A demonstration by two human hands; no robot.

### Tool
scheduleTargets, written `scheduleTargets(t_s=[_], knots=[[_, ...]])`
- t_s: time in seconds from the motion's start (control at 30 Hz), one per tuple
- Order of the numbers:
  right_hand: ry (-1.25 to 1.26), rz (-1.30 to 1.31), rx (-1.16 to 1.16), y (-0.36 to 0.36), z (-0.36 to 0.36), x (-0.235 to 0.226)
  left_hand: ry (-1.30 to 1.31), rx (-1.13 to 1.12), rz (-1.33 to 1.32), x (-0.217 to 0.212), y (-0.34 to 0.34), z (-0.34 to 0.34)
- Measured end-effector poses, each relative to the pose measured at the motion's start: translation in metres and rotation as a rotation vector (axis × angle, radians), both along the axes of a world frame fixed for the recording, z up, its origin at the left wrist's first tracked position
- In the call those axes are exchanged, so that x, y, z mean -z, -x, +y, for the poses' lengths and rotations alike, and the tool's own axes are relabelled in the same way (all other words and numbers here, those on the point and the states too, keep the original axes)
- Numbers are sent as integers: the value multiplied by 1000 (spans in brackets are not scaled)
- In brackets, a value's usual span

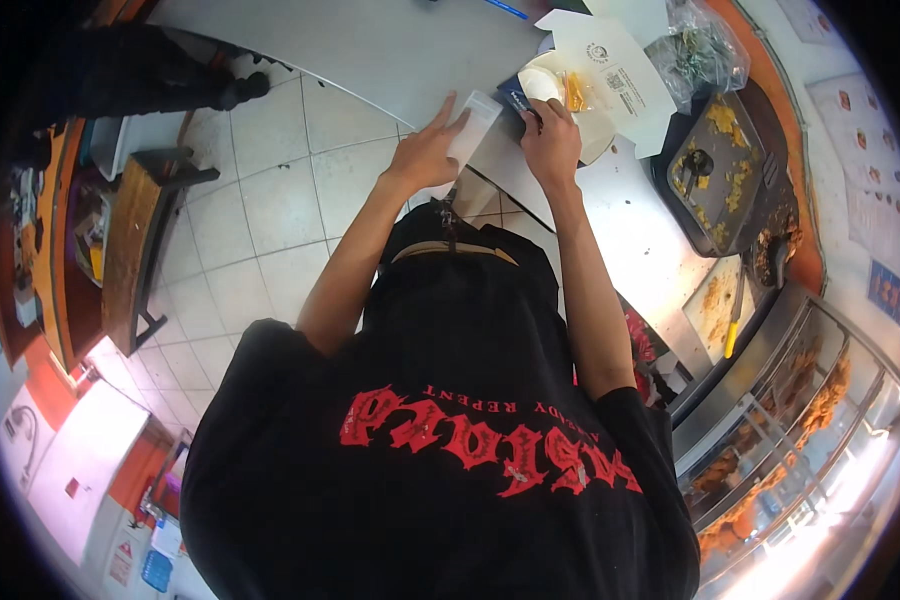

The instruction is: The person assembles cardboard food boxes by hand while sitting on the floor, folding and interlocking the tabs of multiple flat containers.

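My left hand (422, 155) is at the near edge of the metal counter, its index finger stretched out. It holds a flat white paper strip (478, 128). To its right, my right hand (552, 145) has its fingers curled over the near rim of an open takeaway box (598, 130), pinching at its dark blue side. Inside the box are a round white item (541, 84) and orange sauce packets (574, 92). The raised white lid (610, 65) leans away to the right. My right fingertips are partly hidden.
Right of the box stand a clear plastic bag of greenery (705, 60) and a dark tray (715, 175) with yellow food scraps and tongs. A yellow-handled knife (734, 325) lies nearer, beside a glass display case (770, 430) of fried food. A wooden bench (140, 235) stands left on the tiled floor.
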State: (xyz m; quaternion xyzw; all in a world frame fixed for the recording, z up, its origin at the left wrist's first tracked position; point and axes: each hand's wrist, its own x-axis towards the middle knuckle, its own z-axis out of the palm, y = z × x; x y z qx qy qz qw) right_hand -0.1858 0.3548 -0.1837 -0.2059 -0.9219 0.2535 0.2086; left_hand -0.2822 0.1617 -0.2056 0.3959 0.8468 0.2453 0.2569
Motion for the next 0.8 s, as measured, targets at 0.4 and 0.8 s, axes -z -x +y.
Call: scheduleTargets(t_s=[0.4,0.8], knots=[[-18,-215,-32,13,-16,26,170,-80,155,-3,-5,36],[36,145,2,-67,-11,-2,-521,-588,-253,39,-14,-48]])
